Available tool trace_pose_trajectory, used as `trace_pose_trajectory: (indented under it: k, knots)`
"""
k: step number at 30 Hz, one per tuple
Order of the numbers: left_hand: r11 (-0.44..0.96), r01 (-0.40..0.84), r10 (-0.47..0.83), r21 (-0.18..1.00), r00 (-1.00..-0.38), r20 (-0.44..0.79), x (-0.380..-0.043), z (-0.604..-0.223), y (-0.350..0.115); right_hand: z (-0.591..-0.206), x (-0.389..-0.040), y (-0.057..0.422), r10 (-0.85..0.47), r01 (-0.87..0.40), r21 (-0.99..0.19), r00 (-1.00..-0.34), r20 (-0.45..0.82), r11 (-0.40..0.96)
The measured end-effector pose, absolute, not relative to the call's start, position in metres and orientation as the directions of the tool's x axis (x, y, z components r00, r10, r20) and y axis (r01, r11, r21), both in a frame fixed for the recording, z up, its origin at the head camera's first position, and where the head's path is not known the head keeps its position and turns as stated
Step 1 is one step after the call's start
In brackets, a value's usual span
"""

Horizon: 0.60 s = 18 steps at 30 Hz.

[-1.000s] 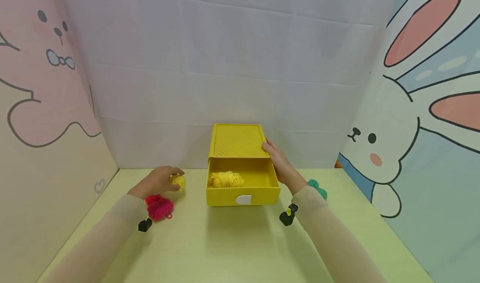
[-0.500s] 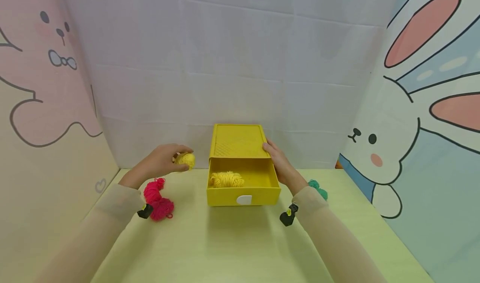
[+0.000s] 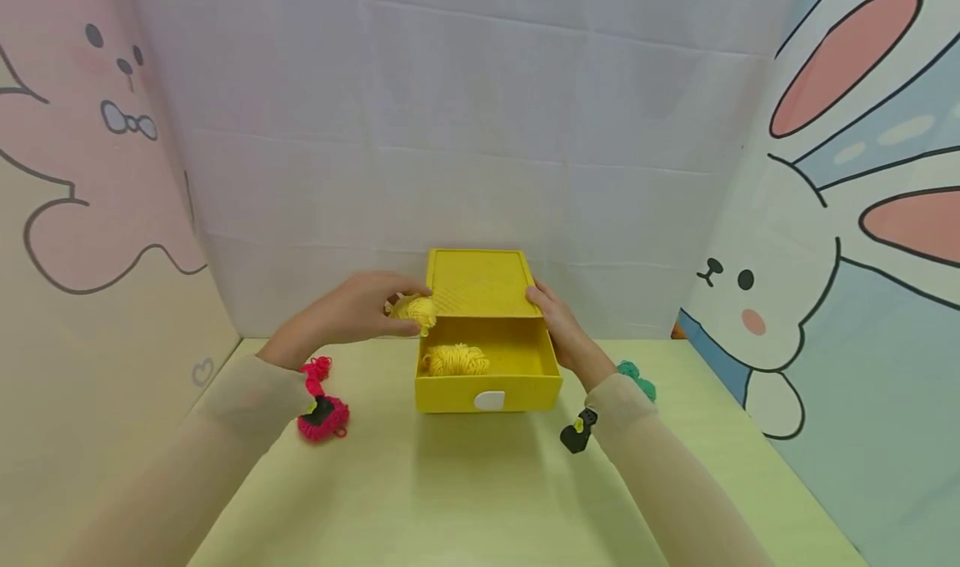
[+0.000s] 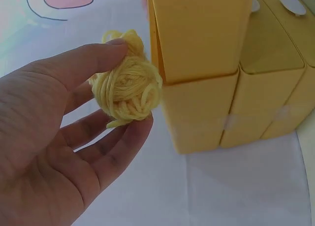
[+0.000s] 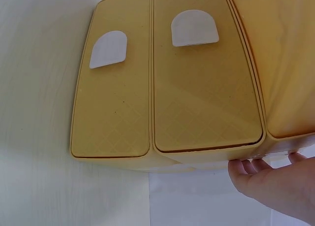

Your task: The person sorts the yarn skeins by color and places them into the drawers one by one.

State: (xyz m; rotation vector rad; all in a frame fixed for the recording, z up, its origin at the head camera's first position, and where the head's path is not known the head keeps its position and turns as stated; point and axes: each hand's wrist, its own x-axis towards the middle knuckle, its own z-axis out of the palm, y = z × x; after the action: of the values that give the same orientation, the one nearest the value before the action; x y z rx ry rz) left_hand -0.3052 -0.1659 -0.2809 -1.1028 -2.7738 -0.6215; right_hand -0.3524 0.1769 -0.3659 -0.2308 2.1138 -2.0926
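Observation:
My left hand pinches a small ball of yellow yarn between thumb and fingertips. It hovers at the left edge of a yellow drawer unit, just above the open top drawer. Inside that drawer, on its left side, lies a thicker bundle of yellow yarn. My right hand rests against the unit's right side, its thumb on the top edge. Fingertips touch the side wall in the right wrist view, where the thumb cannot be made out.
Red and pink yarn lies on the table at left, partly behind the left wrist camera. Green yarn sits beyond the right sleeve. Two closed lower drawers have white pulls. A white cloth wall stands behind.
My left hand has lifted the yellow yarn ball off the table and carried it right, to the edge of the open drawer. The right hand has stayed against the drawer unit.

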Motion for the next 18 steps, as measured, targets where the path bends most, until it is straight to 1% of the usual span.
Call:
trace_pose_trajectory:
  k: [5,13,18]
  knots:
    - [0.627,0.721,0.692,0.296,-0.69,0.214,-0.306,-0.275,-0.139,-0.365,-0.351,0.176,-0.216,0.006,-1.0,-0.976,-0.008,0.01]
    - [0.618,0.753,0.733,0.226,-0.656,0.182,-0.306,-0.267,-0.096,-0.367,-0.354,0.177,-0.219,0.012,-1.0,-0.976,-0.014,0.01]
    - [0.59,0.766,0.764,0.255,-0.632,0.128,-0.301,-0.266,-0.071,-0.367,-0.354,0.177,-0.229,0.008,-1.0,-0.973,-0.011,0.01]
